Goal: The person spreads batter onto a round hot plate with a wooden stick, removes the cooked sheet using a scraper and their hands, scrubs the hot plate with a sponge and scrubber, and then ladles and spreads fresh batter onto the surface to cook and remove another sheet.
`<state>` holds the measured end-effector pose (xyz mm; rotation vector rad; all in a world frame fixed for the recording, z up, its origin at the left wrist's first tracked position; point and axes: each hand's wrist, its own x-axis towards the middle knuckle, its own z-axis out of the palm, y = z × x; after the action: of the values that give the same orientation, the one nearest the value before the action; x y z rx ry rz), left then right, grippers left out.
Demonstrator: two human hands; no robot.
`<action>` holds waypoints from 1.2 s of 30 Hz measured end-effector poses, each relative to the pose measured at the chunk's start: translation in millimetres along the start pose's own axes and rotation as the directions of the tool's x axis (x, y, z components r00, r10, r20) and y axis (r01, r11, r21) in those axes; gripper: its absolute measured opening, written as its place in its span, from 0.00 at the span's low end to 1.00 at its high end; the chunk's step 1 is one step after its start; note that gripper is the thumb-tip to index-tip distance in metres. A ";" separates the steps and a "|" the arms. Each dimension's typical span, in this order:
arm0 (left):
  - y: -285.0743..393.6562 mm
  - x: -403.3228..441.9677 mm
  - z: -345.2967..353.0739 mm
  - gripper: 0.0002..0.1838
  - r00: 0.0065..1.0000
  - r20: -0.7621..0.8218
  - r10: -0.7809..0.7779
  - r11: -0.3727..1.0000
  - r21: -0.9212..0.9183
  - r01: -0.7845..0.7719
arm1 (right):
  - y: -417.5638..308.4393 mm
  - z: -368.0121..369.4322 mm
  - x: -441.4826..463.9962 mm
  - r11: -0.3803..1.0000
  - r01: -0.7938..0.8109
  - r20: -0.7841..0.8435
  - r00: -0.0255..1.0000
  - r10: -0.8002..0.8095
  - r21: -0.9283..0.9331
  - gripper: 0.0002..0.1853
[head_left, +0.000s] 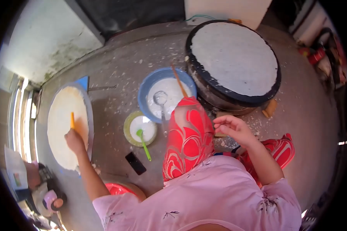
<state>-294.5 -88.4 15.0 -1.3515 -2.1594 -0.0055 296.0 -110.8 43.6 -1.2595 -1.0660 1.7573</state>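
Note:
My left hand (75, 141) is closed on a slim orange-yellow tool (72, 120), over a large pale flatbread sheet (65, 104) at the left. The tool's kind is not clear. My right hand (235, 131) is in the air beside my knee, fingers loosely bent and apart, with nothing in it. Ahead of it stands a round black griddle (275, 82) with a thin white batter sheet (235, 57) spread over most of its top. A blue basin (144, 86) of white batter sits by the griddle, holding a metal ladle (160, 98) and a wooden stick (178, 80).
A small yellow-green bowl (128, 135) of white liquid has a green spoon (143, 145) in it. A black phone (135, 163) lies on the floor near a red container (121, 188). Light crumbs are scattered around the griddle. A wooden block (270, 108) is at its base.

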 end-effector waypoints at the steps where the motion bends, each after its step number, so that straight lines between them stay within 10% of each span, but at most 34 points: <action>1: 3.6 6.1 -22.6 0.06 0.999 -0.032 0.001 0.997 -0.072 -0.003 | 0.4 -1.4 2.2 0.997 0.067 -0.013 0.998 -0.068 -0.047 0.14; 6: 93.7 5.1 -128.5 0.10 0.927 -0.333 0.174 0.795 -0.508 -0.332 | -25.2 11.7 20.2 0.692 0.552 -0.035 0.770 -0.638 -0.466 0.13; 9: 179.1 -16.4 -184.3 0.18 0.715 -0.565 0.413 0.528 -0.491 -0.693 | -56.8 24.1 24.1 0.261 0.566 0.095 0.522 -0.848 -0.782 0.29; 13: 272.6 -51.8 -239.2 0.21 0.520 -0.665 0.536 0.165 -0.522 -0.837 | -81.1 12.6 22.2 -0.261 0.345 0.374 0.315 -0.873 -0.901 0.26; 14: 286.1 -58.5 -244.9 0.21 0.506 -0.651 0.566 0.118 -0.544 -0.831 | -74.6 1.7 22.3 -0.257 0.328 0.362 0.316 -0.877 -0.909 0.26; 16: 306.2 -59.7 -252.4 0.24 0.494 -0.592 0.637 0.073 -0.592 -0.803 | -58.6 -26.1 18.9 -0.092 0.319 0.310 0.749 -0.585 -0.943 0.21; 19: 324.3 -56.1 -247.9 0.27 0.674 -0.504 0.540 0.172 -0.717 -0.675 | -54.7 -91.0 14.1 0.427 -0.009 -0.203 0.889 -0.410 -0.904 0.22; 22: 310.3 -56.4 -221.7 0.29 0.733 -0.341 0.589 0.241 -0.791 -0.562 | -11.1 -225.9 23.4 0.772 -0.093 -0.671 0.567 -0.478 -0.629 0.28; 26: 295.1 -73.0 -197.1 0.27 0.816 -0.148 0.559 0.300 -0.881 -0.365 | 4.5 -365.0 2.4 0.890 -0.279 -0.924 0.235 -0.302 -0.362 0.28; 30: 306.6 -88.5 -195.9 0.24 0.880 0.048 0.472 0.339 -0.931 -0.131 | -11.2 -397.8 33.3 0.810 -0.493 -0.948 0.174 -0.265 -0.317 0.28; 36: 348.1 -84.2 -211.7 0.24 0.894 -0.006 0.447 0.458 -0.858 -0.235 | -82.7 -445.6 109.5 0.679 -0.682 -0.957 0.121 -0.264 -0.273 0.29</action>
<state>118.7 -52.2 48.1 -2.4384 -2.0451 -0.9169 701.2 115.1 -2.8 -2.6509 -0.5877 0.0984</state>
